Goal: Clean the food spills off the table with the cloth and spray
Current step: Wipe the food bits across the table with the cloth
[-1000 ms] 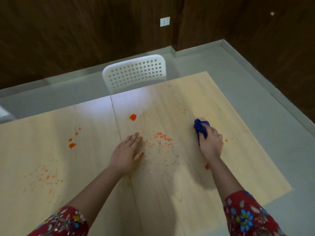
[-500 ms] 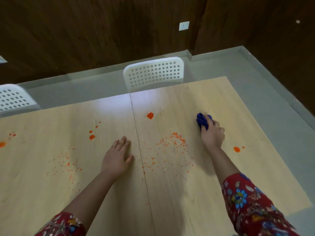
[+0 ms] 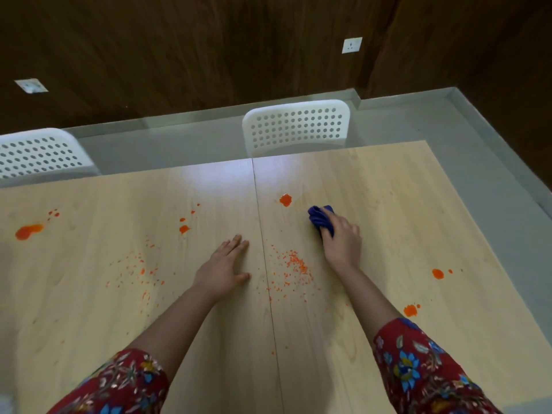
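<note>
My right hand (image 3: pixel 342 242) presses a bunched blue cloth (image 3: pixel 320 218) onto the light wooden table (image 3: pixel 373 186), just right of an orange blob (image 3: pixel 285 199). My left hand (image 3: pixel 222 268) lies flat and empty on the table, fingers apart, left of the seam. Between my hands lies a scatter of orange crumbs (image 3: pixel 294 265). More crumbs (image 3: pixel 140 271) lie to the left, with orange blobs at the far left (image 3: pixel 28 231), centre left (image 3: pixel 184 228) and right (image 3: pixel 438 273), (image 3: pixel 410 309). No spray bottle is in view.
Two white perforated chairs stand behind the table, one at the back centre (image 3: pixel 297 127) and one at the back left (image 3: pixel 38 153). Grey floor (image 3: pixel 493 180) runs along the table's right edge. Dark wood walls carry a socket (image 3: pixel 352 45).
My right hand has slid the cloth to the left, towards the orange blob. The camera has swung left, bringing the left chair and more spills into view. My left hand stays flat.
</note>
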